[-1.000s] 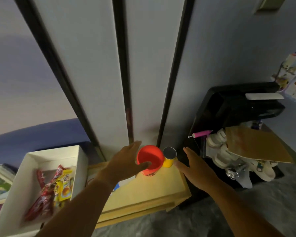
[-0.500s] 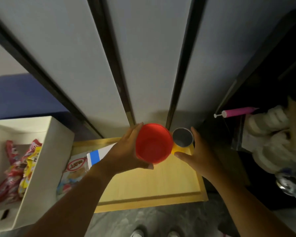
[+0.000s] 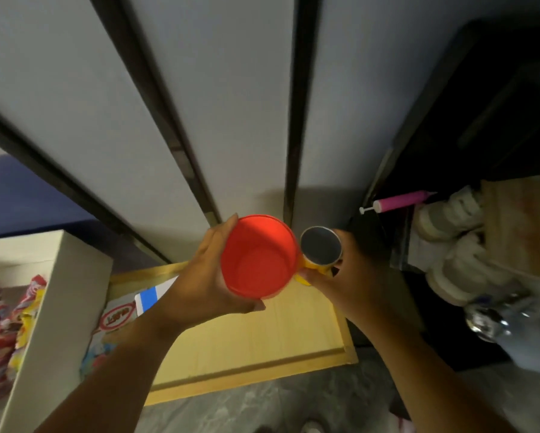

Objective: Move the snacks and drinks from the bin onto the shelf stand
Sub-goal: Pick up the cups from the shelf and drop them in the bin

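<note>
- Head view, risks: a red-lidded tub (image 3: 259, 256) is gripped by the left hand (image 3: 200, 276), fingers wrapped round its side, and a yellow can (image 3: 320, 251) with a grey top is clasped by the right hand (image 3: 353, 285). The two are held touching, above the back of the wooden shelf stand (image 3: 262, 339). If both are set down together they could knock one another — the narrow can is judged the likelier to tip. Whether either already rests on the shelf cannot be told from above.
- Head view, risks: the items are held close to the wall panels (image 3: 231, 104), so a lid could be scraped against them as it is lowered.
- Head view, containers: the white bin (image 3: 59, 307) at the left is seen to hold red and yellow snack packets (image 3: 9, 323) — more is left to be moved.
- Head view, containers: a carton with a blue stripe (image 3: 150, 300) and a printed pack (image 3: 112, 326) lie on the stand's left part, partly hidden by the left forearm.
</note>
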`<state>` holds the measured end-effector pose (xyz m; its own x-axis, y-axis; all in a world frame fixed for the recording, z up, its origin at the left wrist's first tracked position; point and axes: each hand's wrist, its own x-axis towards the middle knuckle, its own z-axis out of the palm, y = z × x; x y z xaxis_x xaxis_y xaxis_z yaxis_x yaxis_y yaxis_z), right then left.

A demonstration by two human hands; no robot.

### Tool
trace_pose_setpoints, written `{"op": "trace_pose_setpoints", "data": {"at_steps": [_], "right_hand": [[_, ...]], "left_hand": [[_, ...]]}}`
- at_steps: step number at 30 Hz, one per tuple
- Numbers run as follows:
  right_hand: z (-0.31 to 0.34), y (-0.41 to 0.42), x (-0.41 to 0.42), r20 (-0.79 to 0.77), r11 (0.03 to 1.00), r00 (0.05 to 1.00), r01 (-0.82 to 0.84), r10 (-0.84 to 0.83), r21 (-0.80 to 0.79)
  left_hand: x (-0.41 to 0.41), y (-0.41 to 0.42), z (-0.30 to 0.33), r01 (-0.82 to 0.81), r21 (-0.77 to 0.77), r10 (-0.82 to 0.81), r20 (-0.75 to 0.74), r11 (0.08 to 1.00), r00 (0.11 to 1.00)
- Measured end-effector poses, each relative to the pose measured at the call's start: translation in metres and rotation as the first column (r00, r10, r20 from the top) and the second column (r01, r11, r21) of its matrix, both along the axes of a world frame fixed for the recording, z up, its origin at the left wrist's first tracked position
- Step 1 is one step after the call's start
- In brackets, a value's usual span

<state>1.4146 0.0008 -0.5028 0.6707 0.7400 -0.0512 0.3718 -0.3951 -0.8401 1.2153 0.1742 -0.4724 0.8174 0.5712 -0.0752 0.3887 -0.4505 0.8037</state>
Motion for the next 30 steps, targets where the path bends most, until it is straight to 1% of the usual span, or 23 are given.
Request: {"op": "trace_pose_setpoints", "data": {"at_steps": [3, 5, 9, 13, 15, 17, 19, 21, 24, 27, 30], "right_hand": [[0.043, -0.026, -0.015, 0.086, 0.999, 0.996, 0.032, -0.031, -0.01], [0.067, -0.049, -0.027, 0.115, 0.999, 0.992, 0.049, -0.048, -0.01], [0.111, -0.113, -0.046, 0.064, 0.986, 0.985, 0.159, -0.162, 0.052], [0.156, -0.201, -0.054, 0.151, 0.947, 0.936, 0.311, -0.32, 0.076], [0.175, -0.246, -0.058, 0.168, 0.918, 0.903, 0.388, -0.396, 0.083], [0.19, -0.294, -0.062, 0.162, 0.878, 0.863, 0.465, -0.478, 0.116], [0.197, -0.346, -0.067, 0.143, 0.824, 0.812, 0.551, -0.566, 0.132], [0.194, -0.399, -0.071, 0.125, 0.771, 0.761, 0.624, -0.637, 0.128], [0.178, -0.476, -0.079, 0.135, 0.701, 0.689, 0.709, -0.712, 0.081], [0.152, -0.535, -0.089, 0.115, 0.663, 0.658, 0.748, -0.744, 0.011], [0.11, -0.569, -0.094, 0.105, 0.647, 0.647, 0.762, -0.755, -0.046]], "left_hand": [[-0.01, 0.002, 0.038, 0.054, 0.041, -0.055, 0.009, 0.998, 0.998], [-0.009, -0.005, 0.065, 0.103, 0.068, -0.104, 0.016, 0.992, 0.994], [0.009, -0.048, 0.114, 0.266, 0.107, -0.272, 0.041, 0.958, 0.961], [0.038, -0.113, 0.162, 0.47, 0.148, -0.485, 0.086, 0.87, 0.871], [0.055, -0.151, 0.183, 0.564, 0.172, -0.584, 0.105, 0.808, 0.805], [0.076, -0.194, 0.195, 0.635, 0.161, -0.654, 0.126, 0.756, 0.746], [0.098, -0.242, 0.199, 0.687, 0.15, -0.703, 0.13, 0.711, 0.699], [0.117, -0.294, 0.196, 0.74, 0.178, -0.761, 0.119, 0.649, 0.638], [0.133, -0.37, 0.18, 0.801, 0.146, -0.814, 0.116, 0.58, 0.569], [0.135, -0.429, 0.148, 0.835, 0.076, -0.837, 0.11, 0.545, 0.536], [0.137, -0.467, 0.099, 0.838, 0.025, -0.834, 0.117, 0.545, 0.539]]}}
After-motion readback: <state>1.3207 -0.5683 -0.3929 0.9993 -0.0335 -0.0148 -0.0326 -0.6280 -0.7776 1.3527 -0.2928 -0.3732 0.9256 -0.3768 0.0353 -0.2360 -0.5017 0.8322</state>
